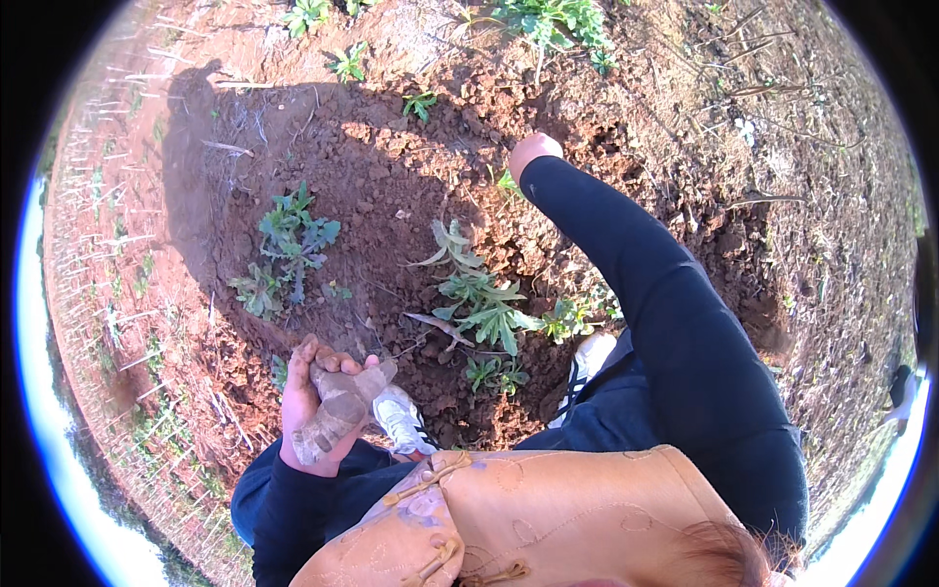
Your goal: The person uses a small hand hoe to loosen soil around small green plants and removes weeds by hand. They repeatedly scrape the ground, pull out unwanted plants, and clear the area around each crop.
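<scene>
My left hand [301, 392], smeared with dirt, is closed around a knobbly, soil-coated tuber or rhizome [339, 411]. It holds this lumpy grey-brown piece above my left shoe [400, 422]. My right arm stretches far forward, and my right hand [535, 150] is low over the broken reddish soil [469, 158]. Only the back of that hand and the wrist show; its fingers are hidden, so I cannot tell what it grips. A small green plant [508, 183] grows just beside the right wrist.
Leafy weeds [491, 308] grow between my feet, with a dry stick [440, 328] beside them. Another leafy clump [293, 235] stands to the left. Larger greenery [557, 22] is at the far side. Cut stalks [132, 242] stud the left field; dry straw [829, 242] covers the right.
</scene>
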Demonstrator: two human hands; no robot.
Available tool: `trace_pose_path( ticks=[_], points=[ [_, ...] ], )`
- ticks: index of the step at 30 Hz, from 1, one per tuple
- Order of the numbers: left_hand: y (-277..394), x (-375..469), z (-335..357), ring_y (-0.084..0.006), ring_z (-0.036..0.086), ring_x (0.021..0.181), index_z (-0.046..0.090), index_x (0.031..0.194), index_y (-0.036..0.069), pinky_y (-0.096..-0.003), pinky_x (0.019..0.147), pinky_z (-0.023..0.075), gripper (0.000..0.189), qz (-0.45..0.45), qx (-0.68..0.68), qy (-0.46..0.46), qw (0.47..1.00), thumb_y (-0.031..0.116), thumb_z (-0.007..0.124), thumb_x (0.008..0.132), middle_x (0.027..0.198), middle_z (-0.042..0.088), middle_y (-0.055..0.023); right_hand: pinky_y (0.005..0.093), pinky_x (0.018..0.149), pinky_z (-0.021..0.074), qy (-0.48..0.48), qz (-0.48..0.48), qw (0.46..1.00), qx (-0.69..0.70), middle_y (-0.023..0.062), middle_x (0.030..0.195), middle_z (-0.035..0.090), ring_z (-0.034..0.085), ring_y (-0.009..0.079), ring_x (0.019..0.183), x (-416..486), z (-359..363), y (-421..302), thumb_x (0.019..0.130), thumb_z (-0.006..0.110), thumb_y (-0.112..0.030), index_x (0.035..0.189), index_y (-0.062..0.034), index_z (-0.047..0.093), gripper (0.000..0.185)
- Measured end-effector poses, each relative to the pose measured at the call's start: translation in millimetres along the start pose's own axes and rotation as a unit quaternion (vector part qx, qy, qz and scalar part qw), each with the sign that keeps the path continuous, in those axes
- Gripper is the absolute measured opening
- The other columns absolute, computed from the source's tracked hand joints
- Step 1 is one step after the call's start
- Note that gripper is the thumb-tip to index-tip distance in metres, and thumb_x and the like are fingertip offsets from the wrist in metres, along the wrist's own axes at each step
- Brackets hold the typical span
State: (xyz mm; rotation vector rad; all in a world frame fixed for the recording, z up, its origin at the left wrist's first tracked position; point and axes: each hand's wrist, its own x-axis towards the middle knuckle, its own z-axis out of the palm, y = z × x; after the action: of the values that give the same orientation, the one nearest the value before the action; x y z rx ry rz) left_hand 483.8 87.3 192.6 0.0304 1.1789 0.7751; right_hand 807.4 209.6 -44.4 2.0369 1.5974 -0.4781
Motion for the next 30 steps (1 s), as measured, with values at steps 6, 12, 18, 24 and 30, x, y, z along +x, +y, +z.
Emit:
trace_pose_path(
  ticks=[6, 12, 18, 24, 30],
  points=[
    [5.5, -0.6, -15.3, -0.0229, 0.057, 0.071, 0.048, 0.067, 0.01, -0.042, 0.093, 0.044, 0.031, -0.031, 0.014, -0.042, 0.999, 0.029, 0.052, 0.093, 0.066, 0.057, -0.0071, 0.0354, 0.063, 0.0546, 0.089, -0.078, 0.993, 0.018, 0.0124, 0.081, 0.069, 0.069, 0.0258, 0.074, -35.3, 30.5, 28.8, 0.081, 0.056, -0.013, 0.081, -0.0053, 0.069, 0.015],
    [14.2, 1.9, -29.5, -0.0318, 0.06, 0.084, 0.048, 0.068, 0.011, -0.0438, 0.088, 0.0476, 0.034, -0.041, 0.005, -0.02, 0.999, 0.033, 0.049, 0.094, 0.068, 0.057, -0.0071, 0.0369, 0.068, 0.0535, 0.092, -0.067, 0.989, 0.096, 0.0148, 0.083, 0.069, 0.069, 0.0265, 0.078, -63.7, 24.7, 32.8, 0.082, 0.055, -0.011, 0.087, -0.0033, 0.069, 0.016],
    [33.9, 6.6, -34.1, -0.0202, 0.057, 0.07, 0.047, 0.067, 0.013, -0.041, 0.089, 0.0459, 0.032, -0.069, -0.03, 0.006, 0.997, 0.03, 0.048, 0.094, 0.065, 0.054, -0.0034, 0.0405, 0.069, 0.0539, 0.046, -0.018, 0.987, 0.154, 0.0197, 0.084, 0.067, 0.068, 0.0324, 0.078, -61.1, 29.6, 29.7, 0.081, 0.052, -0.008, 0.089, 0.0008, 0.065, 0.017],
    [49.1, 21.8, -24.7, -0.0149, 0.055, 0.064, 0.047, 0.065, 0.013, -0.0387, 0.091, 0.0436, 0.032, -0.122, -0.066, 0.004, 0.99, 0.027, 0.049, 0.094, 0.06, 0.049, 0.0018, 0.0345, 0.069, 0.0541, -0.033, -0.165, 0.984, -0.058, 0.0124, 0.087, 0.065, 0.065, 0.0244, 0.076, -82.5, 42.2, 51.4, 0.084, 0.056, -0.014, 0.104, -0.001, 0.065, 0.025],
    [47.7, 42.6, -13.2, -0.0161, 0.056, 0.065, 0.046, 0.063, 0.012, -0.0385, 0.091, 0.044, 0.034, -0.141, -0.027, -0.022, 0.989, 0.026, 0.049, 0.094, 0.059, 0.051, -0.0004, 0.0397, 0.069, 0.0482, 0.146, 0.207, 0.909, 0.331, 0.0134, 0.085, 0.064, 0.062, 0.0259, 0.074, -138.2, 34.5, 142.4, 0.097, 0.04, -0.028, 0.101, -0.0053, 0.056, 0.028]
  ],
)
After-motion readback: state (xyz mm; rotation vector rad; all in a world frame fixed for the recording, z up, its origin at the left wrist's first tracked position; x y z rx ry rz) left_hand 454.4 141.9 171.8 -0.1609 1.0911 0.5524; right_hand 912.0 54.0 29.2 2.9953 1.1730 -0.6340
